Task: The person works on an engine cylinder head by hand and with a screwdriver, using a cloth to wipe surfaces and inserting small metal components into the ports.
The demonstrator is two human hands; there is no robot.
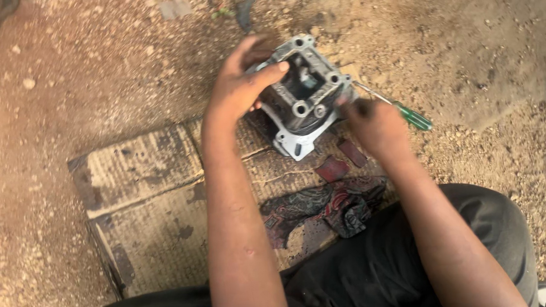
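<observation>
Flattened cardboard on dirt ground. Left hand clamped on grey metal engine block, which sits tilted on the cardboard's far edge. Patterned rag near the knees. Right hand blurred at block's right side, grip unclear. Green-handled screwdriver just beyond.

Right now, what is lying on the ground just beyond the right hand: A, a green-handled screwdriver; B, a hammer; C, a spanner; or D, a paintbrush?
A: a green-handled screwdriver lies on the dirt behind the right hand, next to the metal engine part that the left hand grips.
</observation>
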